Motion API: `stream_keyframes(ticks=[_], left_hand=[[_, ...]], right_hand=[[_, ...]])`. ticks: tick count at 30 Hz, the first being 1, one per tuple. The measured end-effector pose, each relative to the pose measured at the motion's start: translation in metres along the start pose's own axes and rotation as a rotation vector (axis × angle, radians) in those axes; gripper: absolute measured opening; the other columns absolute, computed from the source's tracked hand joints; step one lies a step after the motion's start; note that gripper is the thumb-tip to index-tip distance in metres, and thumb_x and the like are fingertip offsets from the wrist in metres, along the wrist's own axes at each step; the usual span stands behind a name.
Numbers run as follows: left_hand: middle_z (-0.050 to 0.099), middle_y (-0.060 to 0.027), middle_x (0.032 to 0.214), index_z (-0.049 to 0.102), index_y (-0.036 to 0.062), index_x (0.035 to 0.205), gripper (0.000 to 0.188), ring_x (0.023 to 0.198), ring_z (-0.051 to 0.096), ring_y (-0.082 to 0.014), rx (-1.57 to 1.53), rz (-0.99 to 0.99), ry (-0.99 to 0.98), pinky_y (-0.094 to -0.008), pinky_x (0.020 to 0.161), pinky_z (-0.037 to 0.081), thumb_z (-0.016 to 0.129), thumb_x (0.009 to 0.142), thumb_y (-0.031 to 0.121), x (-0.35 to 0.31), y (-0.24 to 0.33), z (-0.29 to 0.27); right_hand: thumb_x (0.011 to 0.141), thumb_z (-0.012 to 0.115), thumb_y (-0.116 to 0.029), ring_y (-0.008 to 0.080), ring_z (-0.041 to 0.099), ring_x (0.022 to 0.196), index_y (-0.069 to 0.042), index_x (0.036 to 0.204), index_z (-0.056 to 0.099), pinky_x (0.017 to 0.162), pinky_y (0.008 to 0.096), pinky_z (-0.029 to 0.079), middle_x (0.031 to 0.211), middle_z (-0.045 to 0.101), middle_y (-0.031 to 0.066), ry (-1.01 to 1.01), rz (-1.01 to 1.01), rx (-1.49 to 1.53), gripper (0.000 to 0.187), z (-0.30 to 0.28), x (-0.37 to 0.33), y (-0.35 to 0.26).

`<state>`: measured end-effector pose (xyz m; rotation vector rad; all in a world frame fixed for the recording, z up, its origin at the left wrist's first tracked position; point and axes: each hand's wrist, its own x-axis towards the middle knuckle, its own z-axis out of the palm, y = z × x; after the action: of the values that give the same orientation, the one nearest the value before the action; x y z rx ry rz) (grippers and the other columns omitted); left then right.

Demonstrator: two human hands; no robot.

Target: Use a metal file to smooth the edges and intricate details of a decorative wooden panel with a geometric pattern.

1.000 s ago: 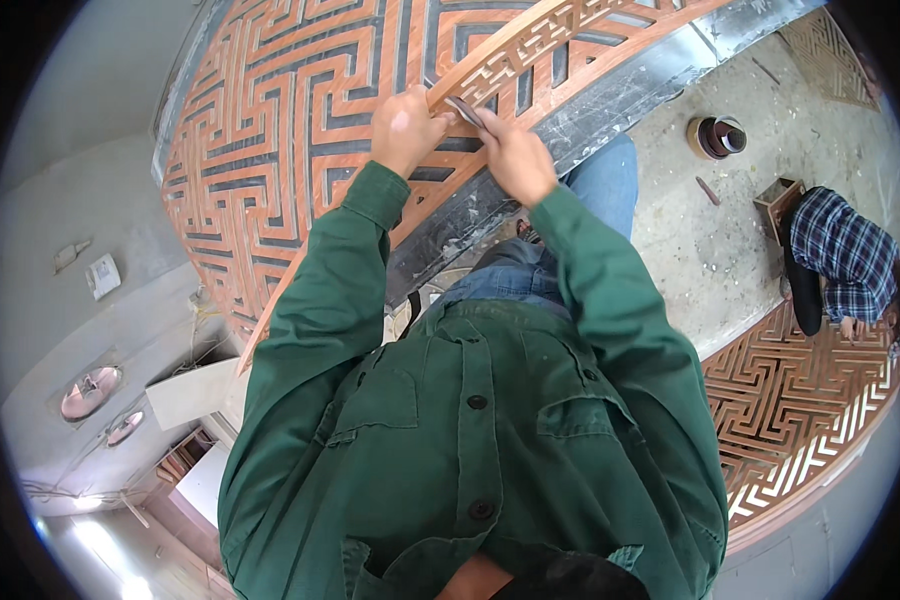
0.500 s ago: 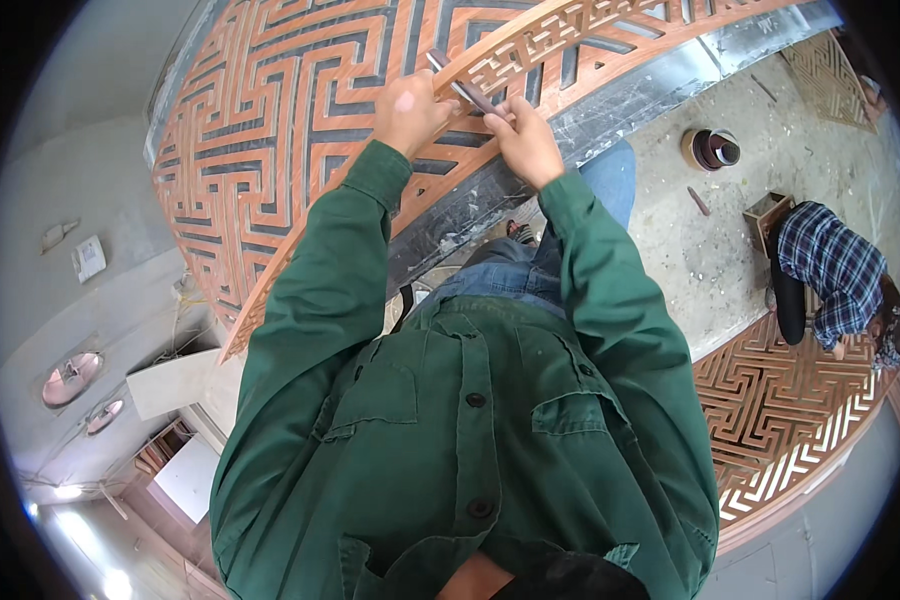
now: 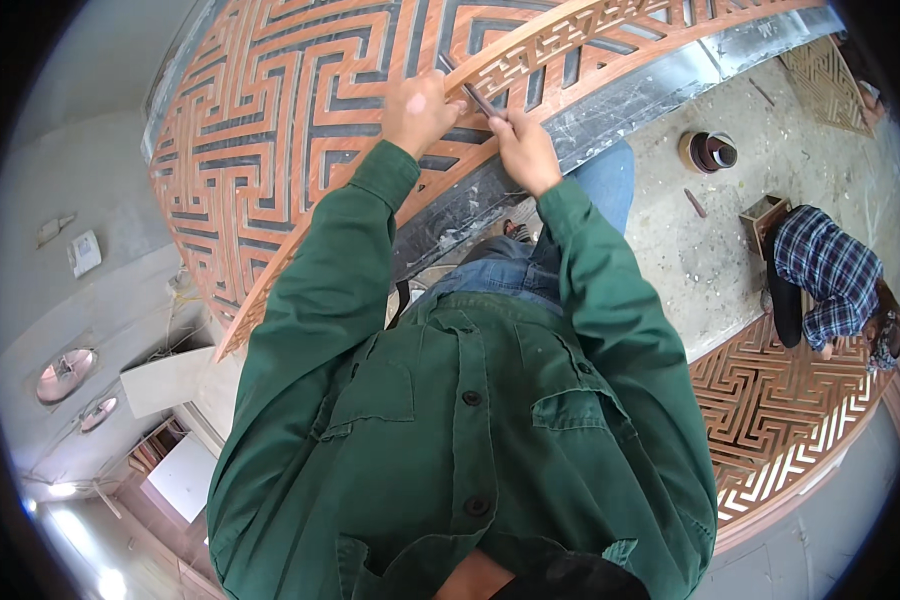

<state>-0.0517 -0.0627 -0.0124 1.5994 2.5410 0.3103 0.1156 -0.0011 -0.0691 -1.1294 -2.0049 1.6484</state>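
A long narrow wooden rail with carved fretwork (image 3: 545, 48) lies on edge across a large wooden lattice panel (image 3: 270, 110). My left hand (image 3: 420, 112) is closed on the rail's near-left edge, its fingertips partly hidden. Between finger and thumb, my right hand (image 3: 525, 148) pinches the near end of a thin dark strip (image 3: 482, 101), which looks like sandpaper. The strip slants across the rail at one of its openings, and its far end shows beyond the rail. Whether the left fingers touch the strip too, I cannot tell.
A dark-edged table (image 3: 610, 120) supports the panel. On the speckled floor are a dark brown roll (image 3: 715, 152), a loose brown strip (image 3: 695, 203) and a wooden box (image 3: 763, 216). At the right, a person in a plaid shirt (image 3: 828, 262) bends over another lattice panel (image 3: 770, 390).
My left hand has shifted slightly right, and the right hand slightly down. The dark strip shows at a slightly different slant. The whole view has also moved a little.
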Motion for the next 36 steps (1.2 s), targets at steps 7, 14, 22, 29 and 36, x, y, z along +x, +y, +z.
stream_keyframes(ticks=[7, 14, 22, 29, 36], left_hand=[[0.067, -0.0200, 0.074, 0.064, 0.0004, 0.086, 0.035, 0.071, 0.067, -0.0352, -0.016, -0.007, -0.014, -0.0435, 0.064, 0.052, 0.079, 0.074, 0.030, 0.002, -0.003, -0.007], [0.068, -0.0189, 0.078, 0.066, 0.0004, 0.085, 0.034, 0.076, 0.068, -0.0365, 0.004, -0.023, -0.020, -0.0459, 0.068, 0.054, 0.078, 0.073, 0.030, 0.001, 0.008, -0.001], [0.068, -0.0193, 0.077, 0.066, 0.0001, 0.085, 0.034, 0.075, 0.068, -0.0360, -0.031, -0.046, -0.036, -0.0453, 0.067, 0.054, 0.079, 0.072, 0.029, 0.003, -0.011, -0.004], [0.068, -0.0198, 0.077, 0.066, -0.0002, 0.083, 0.036, 0.076, 0.067, -0.0371, -0.045, -0.006, -0.015, -0.0456, 0.068, 0.053, 0.080, 0.071, 0.030, 0.010, 0.000, -0.001], [0.068, -0.0196, 0.079, 0.066, -0.0002, 0.082, 0.038, 0.078, 0.067, -0.0368, -0.049, -0.041, -0.051, -0.0459, 0.069, 0.052, 0.080, 0.071, 0.033, 0.007, -0.015, -0.003]], right_hand=[[0.094, 0.057, -0.028, 0.0398, 0.065, 0.092, 0.000, 0.104, 0.066, 0.081, 0.0435, 0.049, 0.092, 0.067, 0.0241, -0.033, 0.022, 0.062, 0.031, -0.003, -0.010, 0.011], [0.093, 0.057, -0.028, 0.0414, 0.065, 0.091, 0.001, 0.100, 0.067, 0.080, 0.0453, 0.050, 0.091, 0.068, 0.0246, -0.028, 0.028, 0.007, 0.031, 0.008, 0.030, 0.001], [0.097, 0.051, -0.030, 0.0402, 0.064, 0.088, -0.001, 0.101, 0.066, 0.077, 0.0433, 0.048, 0.086, 0.064, 0.0247, -0.021, 0.008, -0.088, 0.032, -0.009, -0.031, 0.013], [0.097, 0.049, -0.031, 0.0465, 0.062, 0.091, -0.002, 0.105, 0.065, 0.081, 0.0518, 0.048, 0.093, 0.065, 0.0284, -0.034, -0.020, -0.262, 0.033, 0.023, 0.050, 0.002], [0.098, 0.049, -0.027, 0.0456, 0.062, 0.088, -0.004, 0.102, 0.061, 0.075, 0.0500, 0.049, 0.089, 0.064, 0.0264, -0.004, 0.012, -0.171, 0.027, -0.008, -0.045, 0.015]])
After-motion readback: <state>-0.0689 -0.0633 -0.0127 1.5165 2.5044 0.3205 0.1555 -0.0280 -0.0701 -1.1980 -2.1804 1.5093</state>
